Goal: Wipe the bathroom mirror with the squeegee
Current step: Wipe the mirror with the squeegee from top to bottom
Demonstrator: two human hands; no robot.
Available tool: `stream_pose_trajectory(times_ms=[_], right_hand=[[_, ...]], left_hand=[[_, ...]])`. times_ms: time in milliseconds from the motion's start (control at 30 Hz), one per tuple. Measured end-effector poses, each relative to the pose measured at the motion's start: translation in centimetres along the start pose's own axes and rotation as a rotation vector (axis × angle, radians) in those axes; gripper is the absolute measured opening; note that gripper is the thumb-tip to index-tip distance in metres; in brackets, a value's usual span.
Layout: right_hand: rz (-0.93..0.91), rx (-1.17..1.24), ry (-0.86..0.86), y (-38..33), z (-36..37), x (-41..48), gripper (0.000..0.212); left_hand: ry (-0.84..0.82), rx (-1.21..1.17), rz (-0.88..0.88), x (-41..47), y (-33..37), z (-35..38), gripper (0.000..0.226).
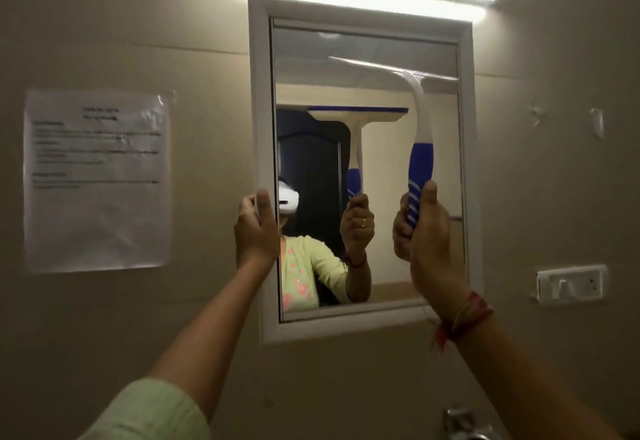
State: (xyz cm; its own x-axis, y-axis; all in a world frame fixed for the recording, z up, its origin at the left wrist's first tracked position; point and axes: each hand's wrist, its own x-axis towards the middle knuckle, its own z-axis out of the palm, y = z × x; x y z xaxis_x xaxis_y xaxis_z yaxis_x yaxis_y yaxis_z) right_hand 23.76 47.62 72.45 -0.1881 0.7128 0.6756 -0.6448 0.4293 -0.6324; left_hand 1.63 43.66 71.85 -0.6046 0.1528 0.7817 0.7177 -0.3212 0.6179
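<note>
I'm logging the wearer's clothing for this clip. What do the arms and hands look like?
The left arm has a pale green sleeve ending near the elbow; nothing worn shows on the left hand. The wrist of the right hand carries a red and pale thread band with loose ends; no sleeve shows. The mirror reflects a ring on that hand.
</note>
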Motion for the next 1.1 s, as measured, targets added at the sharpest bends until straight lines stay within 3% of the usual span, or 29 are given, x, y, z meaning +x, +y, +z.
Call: stream_pose_trajectory(times_ms=[333,533,800,1100], right_hand=[[0.005,-0.187,0.013,-3.0,2.6,6.7,0.056],[-0.009,-0.235,-0.003,-3.2,2.7,8.5,0.055],[0.107,-0.288,-0.131,-2.1,2.1,9.4,0.064],[0.121,-0.362,-0.080,-0.9,0.9,9.9,0.066]], left_hand=[[0.010,0.004,0.003,0.0,-0.2,0.0,0.038],[0.008,0.003,0.015,-0.3,-0.2,-0.2,0.040],[0.009,-0.011,0.014,-0.2,-0.1,-0.2,0.037],[-0.008,-0.029,0.007,-0.3,-0.1,-0.1,0.041]])
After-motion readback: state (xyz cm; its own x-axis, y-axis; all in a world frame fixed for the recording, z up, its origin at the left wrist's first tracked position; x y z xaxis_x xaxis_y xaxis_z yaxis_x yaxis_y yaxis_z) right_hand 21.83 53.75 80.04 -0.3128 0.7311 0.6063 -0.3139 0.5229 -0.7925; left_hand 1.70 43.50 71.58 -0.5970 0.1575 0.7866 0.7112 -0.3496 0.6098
